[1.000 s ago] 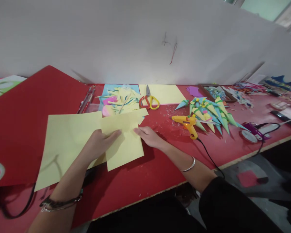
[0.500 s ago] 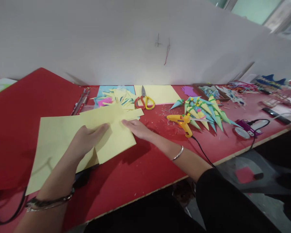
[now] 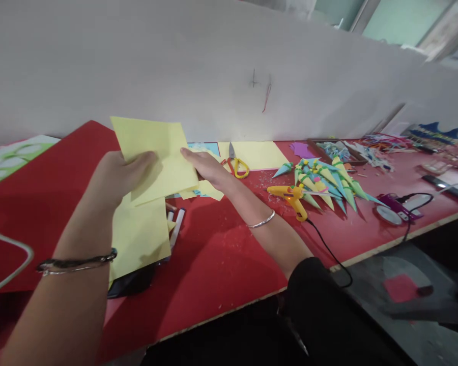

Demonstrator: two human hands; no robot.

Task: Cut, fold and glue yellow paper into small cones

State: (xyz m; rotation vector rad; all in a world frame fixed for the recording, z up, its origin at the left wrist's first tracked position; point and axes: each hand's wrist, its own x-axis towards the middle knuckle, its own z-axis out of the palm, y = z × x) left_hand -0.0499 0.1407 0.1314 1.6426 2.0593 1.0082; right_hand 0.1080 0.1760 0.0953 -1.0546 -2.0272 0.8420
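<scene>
Likely light and crease-prone, the pale-yellow rectangular paper sheet [image 3: 170,162] (thickness unclear) suits edge holds — left hand [image 3: 116,175] and right hand [image 3: 208,166] pinch it.

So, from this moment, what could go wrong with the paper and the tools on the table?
The glue gun shows an orange light, so it may be hot; the right forearm could brush it. Its cord hangs over the edge of the red table, so the black sleeve could catch it and drag the gun. The left grip and right grip both hold the yellow paper, so an uneven pull might crease it.
</scene>
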